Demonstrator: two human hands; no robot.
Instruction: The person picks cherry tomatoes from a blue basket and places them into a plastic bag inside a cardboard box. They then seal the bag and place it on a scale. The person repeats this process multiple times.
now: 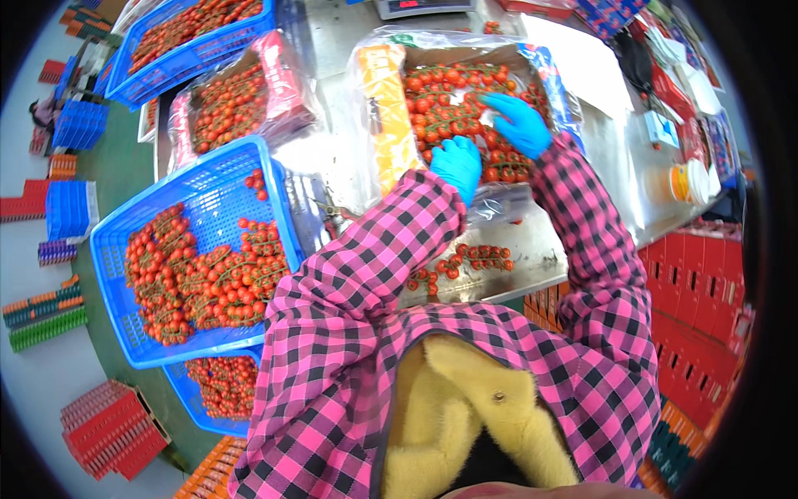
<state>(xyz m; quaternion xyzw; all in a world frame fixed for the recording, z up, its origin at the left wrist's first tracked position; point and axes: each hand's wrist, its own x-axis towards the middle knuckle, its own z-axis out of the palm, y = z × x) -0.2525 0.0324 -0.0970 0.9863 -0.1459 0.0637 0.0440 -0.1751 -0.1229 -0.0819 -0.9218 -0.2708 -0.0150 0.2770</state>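
In front of me is a cardboard box lined with clear plastic film [381,118], its flaps orange and blue. Vine cherry tomatoes [446,112] lie in rows inside it, with a pale gap near the middle. My left hand [458,165], in a blue glove, rests with curled fingers at the near edge of the tomatoes; whether it grips any is hidden. Also gloved in blue, my right hand [522,125] reaches over the box from the right. Its fingers are extended over the tomatoes, thumb apart, and nothing shows between them.
A blue plastic crate [206,165] with tomato trusses stands left, beside a filled pink-flapped box [283,81]. Red-handled snips [340,212] lie on the metal table [530,262], near loose trusses [483,257]. A weighing scale [424,7] is at the back, a white-lidded tub [689,182] at right.
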